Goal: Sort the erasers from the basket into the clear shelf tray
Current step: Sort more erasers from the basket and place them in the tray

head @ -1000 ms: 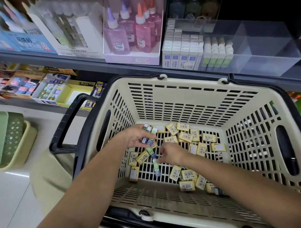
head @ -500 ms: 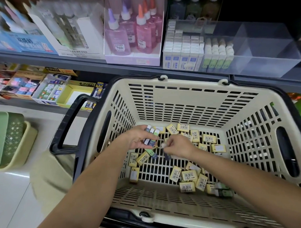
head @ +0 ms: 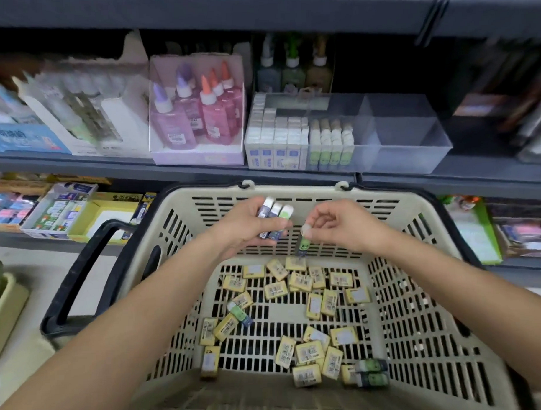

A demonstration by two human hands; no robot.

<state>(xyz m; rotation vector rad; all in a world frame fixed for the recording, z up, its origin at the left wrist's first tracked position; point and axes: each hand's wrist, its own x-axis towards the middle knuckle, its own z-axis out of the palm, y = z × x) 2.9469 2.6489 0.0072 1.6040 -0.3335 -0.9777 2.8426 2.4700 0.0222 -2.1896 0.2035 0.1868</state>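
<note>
Stationery shelving filled the background, and the work sat just below it. The left hand [head: 248,228] was curled around three sleeved stick erasers [head: 274,218], two purple and one green. They were lined up side by side with white ends up, probably so that one hand could carry a batch to the shelf. Just beside it, the right hand [head: 340,225] pinched a fourth, green-sleeved stick eraser [head: 304,242] by its white tip. It hung downward, seemingly on its way to join that bundle.

Both hands hovered by the far wall of the cream slotted plastic basket [head: 418,261]. Its floor carried many yellow-wrapped block erasers [head: 299,280] and a few loose sleeved sticks [head: 240,311]. Beyond the rim, on the grey metal shelf [head: 200,172], stood the clear plastic shelf tray [head: 398,139], with rows of shelved erasers [head: 328,144] upright in its left part. Pink and purple glue bottles [head: 198,112] stood to its left.

Compared with a second earlier, both hands had risen from the basket floor toward the rim. The right one had lifted the green stick off the grid, and the view had tipped up toward the shelf.
</note>
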